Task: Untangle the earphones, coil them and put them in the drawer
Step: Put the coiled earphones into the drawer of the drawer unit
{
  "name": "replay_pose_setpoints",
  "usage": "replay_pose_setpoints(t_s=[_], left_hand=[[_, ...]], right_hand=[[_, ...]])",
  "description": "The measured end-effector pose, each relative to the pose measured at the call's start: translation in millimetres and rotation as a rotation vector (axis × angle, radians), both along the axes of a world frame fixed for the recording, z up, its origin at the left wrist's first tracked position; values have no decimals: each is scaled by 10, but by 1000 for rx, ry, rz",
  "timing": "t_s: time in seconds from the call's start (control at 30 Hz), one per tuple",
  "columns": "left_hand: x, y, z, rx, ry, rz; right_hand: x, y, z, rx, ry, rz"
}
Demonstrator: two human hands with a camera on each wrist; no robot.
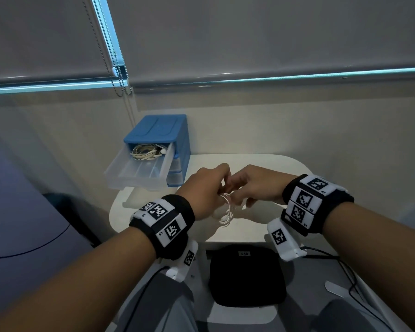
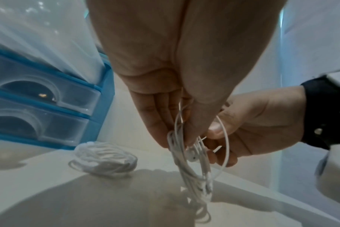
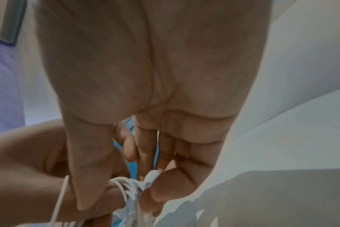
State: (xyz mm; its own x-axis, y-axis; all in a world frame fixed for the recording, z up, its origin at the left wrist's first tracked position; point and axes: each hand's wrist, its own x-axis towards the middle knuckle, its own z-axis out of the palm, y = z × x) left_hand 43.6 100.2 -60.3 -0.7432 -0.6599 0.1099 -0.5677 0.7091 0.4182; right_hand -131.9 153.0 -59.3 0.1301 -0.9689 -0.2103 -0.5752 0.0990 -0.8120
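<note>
Together, the left hand [image 1: 205,190] and right hand [image 1: 256,185] meet above the white table [image 1: 261,168], both pinching the white earphones [image 2: 192,155]; their loops dangle below the fingers, which hide the grip itself. Another coiled cable [image 2: 105,159] lies on the table. Beyond, the blue drawer unit [image 1: 158,130] has its top drawer [image 1: 139,173] pulled out, with a coil [image 1: 145,152] inside.

Both forearms reach forward, each wrist wrapped in a black band with white marker tiles. The left hand [image 1: 205,188] and right hand [image 1: 256,183] meet fingertip to fingertip, fingers curled down, pinching the thin white earphone cord [image 1: 226,213] between them.
</note>
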Motion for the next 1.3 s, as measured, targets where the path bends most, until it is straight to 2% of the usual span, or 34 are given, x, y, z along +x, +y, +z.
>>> replay_pose_setpoints(t_s=[0.1,0.3,0.4,0.5,0.6,0.67,0.8,0.87,1.0,1.23,1.3], left_hand=[[-10,-17,31,13,2,-12],[-46,-43,59,30,8,-14],[-58,-46,111,30,14,-9],[-57,-44,180,37,18,-19],[-64,-47,228,22,-9,-30],[-69,-55,247,22,-28,-32],[-82,-72,277,16,-29,-39],[-88,-71,307,8,-7,-45],[-39,-50,427,57,28,-57],[237,-82,778,359,278,-39],[347,-150,866,389,346,-21]], right_hand=[[-1,15,16,23,-70,-17],[37,58,33,6,53,17],[33,57,9,-44,57,5],[15,88,30,-42,-24,-36],[-26,131,108,99,-214,-30],[-45,155,168,186,-266,21],[1,140,188,128,-104,-7],[18,124,171,61,-61,-18],[-37,129,204,-34,-149,-18],[-36,65,452,-97,-365,-82],[22,15,557,-128,-407,-103]])
